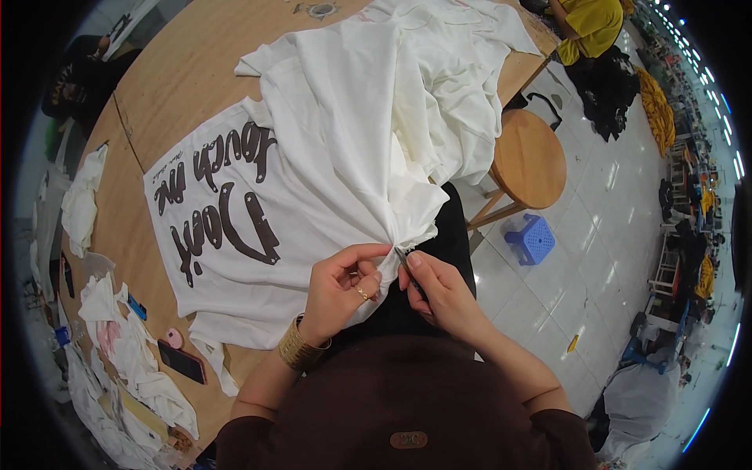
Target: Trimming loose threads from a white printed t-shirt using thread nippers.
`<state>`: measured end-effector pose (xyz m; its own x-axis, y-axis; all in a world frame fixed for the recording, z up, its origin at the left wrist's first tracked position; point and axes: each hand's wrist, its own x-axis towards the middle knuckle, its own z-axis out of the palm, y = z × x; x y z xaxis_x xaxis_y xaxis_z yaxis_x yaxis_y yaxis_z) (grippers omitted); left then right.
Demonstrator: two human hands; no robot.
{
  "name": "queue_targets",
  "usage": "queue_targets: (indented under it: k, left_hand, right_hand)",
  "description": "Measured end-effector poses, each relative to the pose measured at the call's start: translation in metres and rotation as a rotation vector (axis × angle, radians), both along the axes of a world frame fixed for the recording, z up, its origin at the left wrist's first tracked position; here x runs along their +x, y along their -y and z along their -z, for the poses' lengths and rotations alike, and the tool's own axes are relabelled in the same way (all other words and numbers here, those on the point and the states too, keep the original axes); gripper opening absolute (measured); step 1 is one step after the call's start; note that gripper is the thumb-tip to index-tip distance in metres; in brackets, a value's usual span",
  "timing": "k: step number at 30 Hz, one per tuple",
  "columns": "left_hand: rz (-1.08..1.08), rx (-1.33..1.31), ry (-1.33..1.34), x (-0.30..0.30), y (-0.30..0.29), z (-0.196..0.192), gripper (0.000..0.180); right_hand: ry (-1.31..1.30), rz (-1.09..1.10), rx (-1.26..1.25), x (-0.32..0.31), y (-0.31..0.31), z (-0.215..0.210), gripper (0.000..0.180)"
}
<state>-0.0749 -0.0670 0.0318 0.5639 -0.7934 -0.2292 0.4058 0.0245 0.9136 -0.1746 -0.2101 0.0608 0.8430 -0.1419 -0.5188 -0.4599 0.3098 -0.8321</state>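
Observation:
A white garment with large dark printed lettering (321, 157) lies bunched across the wooden table (149, 86), its near edge gathered toward me. My left hand (333, 290), wearing a gold cuff and a ring, pinches the gathered cloth between its fingers. Right beside it, my right hand (446, 298) is closed around small dark thread snips (417, 283). Their tip meets the cloth at the pinched spot. The lower part of the snips is hidden inside my right hand.
A dark phone (182, 362), a pink round item (174, 338) and white cloth scraps (141, 368) lie at the table's left. To the right stand a round wooden stool (529, 160) and a blue plastic stool (533, 239) on the tiled floor. A person in yellow (591, 27) sits far right.

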Motion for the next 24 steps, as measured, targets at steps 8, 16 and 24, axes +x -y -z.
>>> queue_targets:
  k: [8, 16, 24]
  left_hand:
    - [0.005, -0.008, 0.001, 0.0, 0.0018, -0.0007, 0.034]
    - [-0.01, 0.018, 0.06, -0.0039, 0.0018, 0.0014, 0.034]
    - [-0.007, 0.035, 0.048, -0.0037, 0.0007, 0.0009, 0.035]
  right_hand:
    - [0.003, 0.064, 0.062, 0.0004, -0.0031, 0.0059, 0.035]
    - [0.004, 0.06, 0.053, 0.0001, -0.0032, 0.0058, 0.036]
    - [-0.013, 0.114, 0.122, -0.0012, -0.0015, 0.0026, 0.036]
